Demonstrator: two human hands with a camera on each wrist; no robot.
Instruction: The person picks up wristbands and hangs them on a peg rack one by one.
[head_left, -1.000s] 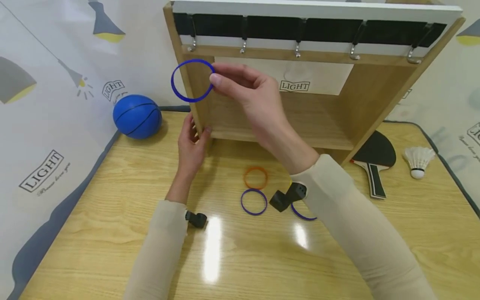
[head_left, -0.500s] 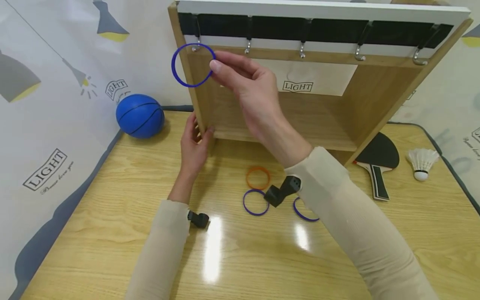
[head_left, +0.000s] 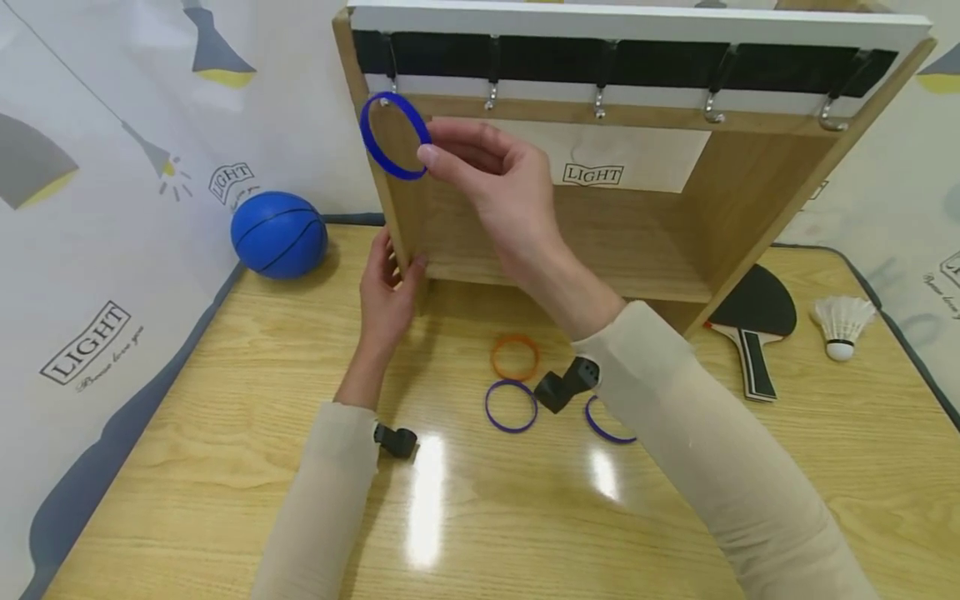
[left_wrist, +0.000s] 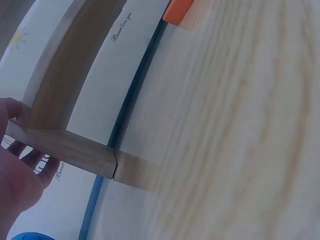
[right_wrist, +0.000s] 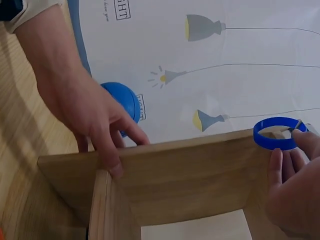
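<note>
My right hand (head_left: 517, 183) pinches a blue ring (head_left: 397, 172) between thumb and fingers, up at the leftmost metal hook (head_left: 393, 84) of a wooden rack (head_left: 570, 242). In the head view the ring overlaps the hook's tip. The right wrist view shows the ring (right_wrist: 272, 144) tilted nearly flat; whether it touches the hook I cannot tell. Lower down, my left hand (head_left: 386, 292) grips the rack's left side panel, thumb on the inner side and fingers outside. The left wrist view has that hand (left_wrist: 22, 187) around the wood.
On the table below lie an orange ring (head_left: 492, 357) and a blue ring (head_left: 487, 408). Another blue ring (head_left: 604, 433) is partly hidden by my right sleeve. A blue ball (head_left: 279, 235) stands left of the rack; a table tennis bat (head_left: 757, 304) and a shuttlecock (head_left: 842, 321) lie right.
The ring in my right hand has risen to the leftmost hook and turned, showing narrower and more slanted. My left hand keeps its hold on the rack.
</note>
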